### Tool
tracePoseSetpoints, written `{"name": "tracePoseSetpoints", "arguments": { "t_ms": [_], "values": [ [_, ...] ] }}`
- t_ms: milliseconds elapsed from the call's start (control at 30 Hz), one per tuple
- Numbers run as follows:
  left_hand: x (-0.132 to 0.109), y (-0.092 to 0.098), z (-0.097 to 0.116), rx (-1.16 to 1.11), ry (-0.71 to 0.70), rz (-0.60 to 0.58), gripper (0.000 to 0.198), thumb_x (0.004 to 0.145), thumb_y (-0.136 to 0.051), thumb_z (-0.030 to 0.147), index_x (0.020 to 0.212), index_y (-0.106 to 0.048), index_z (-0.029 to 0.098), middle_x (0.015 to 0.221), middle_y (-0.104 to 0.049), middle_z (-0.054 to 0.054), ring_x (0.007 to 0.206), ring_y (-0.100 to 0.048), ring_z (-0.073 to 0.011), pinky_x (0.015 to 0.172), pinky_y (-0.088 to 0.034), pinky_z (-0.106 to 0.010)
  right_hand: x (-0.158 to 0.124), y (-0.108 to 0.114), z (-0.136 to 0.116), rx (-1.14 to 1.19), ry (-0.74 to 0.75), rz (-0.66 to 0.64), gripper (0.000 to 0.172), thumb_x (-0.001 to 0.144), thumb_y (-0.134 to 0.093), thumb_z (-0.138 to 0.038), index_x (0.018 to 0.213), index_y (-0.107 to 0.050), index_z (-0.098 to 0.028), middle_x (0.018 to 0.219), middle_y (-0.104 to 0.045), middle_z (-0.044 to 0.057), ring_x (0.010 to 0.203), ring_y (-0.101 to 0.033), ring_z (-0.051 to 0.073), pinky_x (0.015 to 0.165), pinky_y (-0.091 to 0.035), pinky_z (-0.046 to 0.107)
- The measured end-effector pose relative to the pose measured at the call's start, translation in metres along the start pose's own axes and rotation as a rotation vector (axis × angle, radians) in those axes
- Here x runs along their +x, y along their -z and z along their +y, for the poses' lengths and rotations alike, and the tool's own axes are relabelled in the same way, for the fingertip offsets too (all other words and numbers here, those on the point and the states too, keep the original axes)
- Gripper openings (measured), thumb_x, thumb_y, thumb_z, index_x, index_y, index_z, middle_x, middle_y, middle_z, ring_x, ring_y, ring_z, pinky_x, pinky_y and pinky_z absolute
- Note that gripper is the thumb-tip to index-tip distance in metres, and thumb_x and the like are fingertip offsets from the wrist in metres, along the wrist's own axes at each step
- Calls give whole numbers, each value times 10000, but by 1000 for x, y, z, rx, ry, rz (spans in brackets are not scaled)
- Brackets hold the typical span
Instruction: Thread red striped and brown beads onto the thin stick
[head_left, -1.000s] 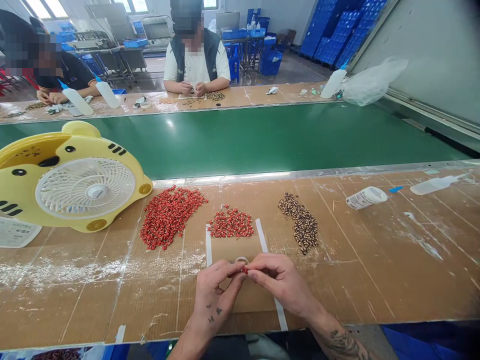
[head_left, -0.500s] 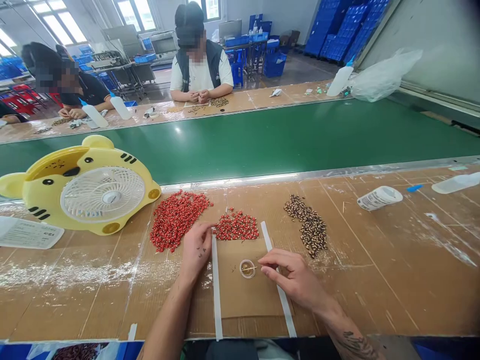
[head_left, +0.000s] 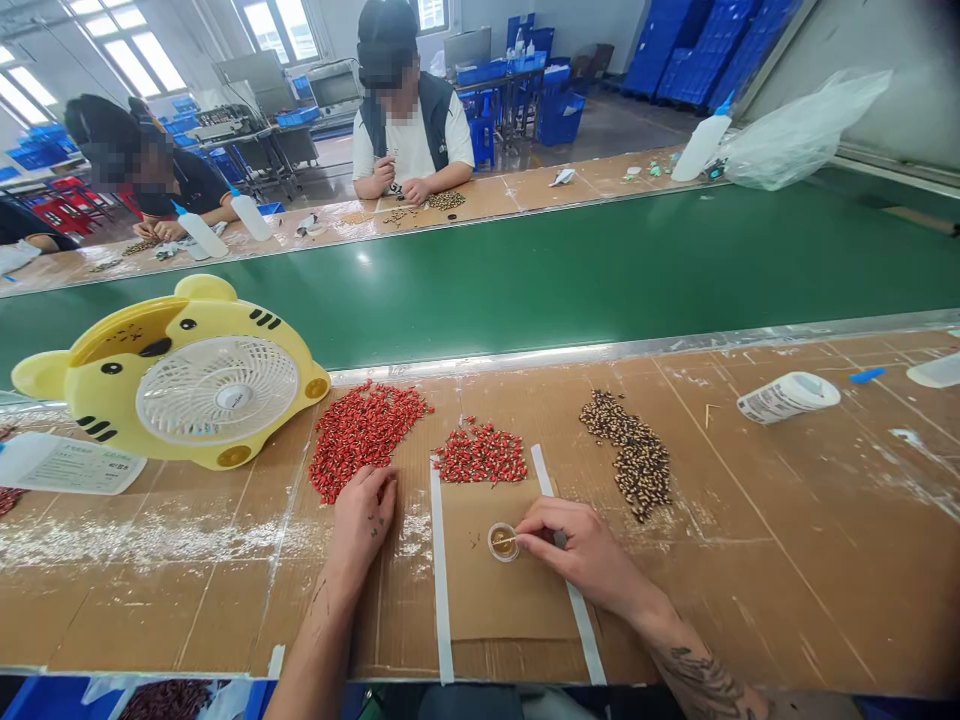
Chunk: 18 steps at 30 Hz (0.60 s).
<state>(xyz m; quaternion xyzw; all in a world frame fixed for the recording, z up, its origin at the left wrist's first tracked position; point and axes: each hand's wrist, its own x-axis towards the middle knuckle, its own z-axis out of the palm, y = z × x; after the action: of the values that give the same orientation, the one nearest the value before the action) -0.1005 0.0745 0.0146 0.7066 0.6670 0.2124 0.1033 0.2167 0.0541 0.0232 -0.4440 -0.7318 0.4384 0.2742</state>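
Note:
My right hand (head_left: 581, 545) pinches a thin toothpick-like stick (head_left: 511, 541), its tip inside a small round clear dish (head_left: 492, 552) holding a yellowish substance. The dish sits on a brown cardboard sheet (head_left: 510, 605) edged by two white tape strips. My left hand (head_left: 364, 515) rests at the lower edge of a large pile of small red pieces (head_left: 364, 430). Its fingers are curled together, and whatever lies between their tips is hidden. A smaller pile of red pieces with pale tips (head_left: 481, 455) lies above the sheet, between my hands.
Dark-and-gold small pieces (head_left: 641, 465) are heaped to the right. A yellow animal-faced fan (head_left: 232, 398) stands at left beside a bottle (head_left: 82, 463). A white tub (head_left: 787, 397) lies tipped at right. Beyond the green belt (head_left: 540, 260), co-workers sit at another bench.
My left hand has moved left, from the small red pile to the large one. My right hand's fingers are closer to the dish. The facing co-worker has raised one hand.

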Motion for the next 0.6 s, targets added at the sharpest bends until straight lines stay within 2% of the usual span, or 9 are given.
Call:
{"name": "tracePoseSetpoints", "arguments": {
  "t_ms": [100,200,433,600],
  "values": [
    [-7,7,-2,-4,-4,-11,242,892,-520,261,935,-748,192,904,-733,-93,792,-707,-236,729,-551,-335,-1,0,2,-45,36,18,245,978,-611,-341,830,-731,-187,783,-685,32,714,-612,166,670,-436,282],
    [-15,13,-3,-12,-32,-77,239,899,-507,243,886,-742,205,962,-740,-98,868,-710,-240,775,-548,-332,-2,-1,2,-91,105,30,257,995,-581,-337,853,-728,-181,779,-668,39,702,-602,163,651,-430,277],
    [-19,18,0,7,6,-190,218,870,-517,182,868,-732,218,857,-737,-72,793,-700,-238,723,-528,-325,-1,-7,-5,-197,274,-19,267,1008,-514,-253,845,-711,-176,786,-648,58,731,-585,172,666,-437,281],
    [-23,18,3,-39,12,-150,220,894,-534,232,862,-750,210,800,-737,-70,756,-689,-245,708,-521,-338,2,-8,-5,-275,300,5,275,1009,-496,-237,823,-688,-171,758,-637,59,704,-570,176,651,-432,288]
  ]
}}
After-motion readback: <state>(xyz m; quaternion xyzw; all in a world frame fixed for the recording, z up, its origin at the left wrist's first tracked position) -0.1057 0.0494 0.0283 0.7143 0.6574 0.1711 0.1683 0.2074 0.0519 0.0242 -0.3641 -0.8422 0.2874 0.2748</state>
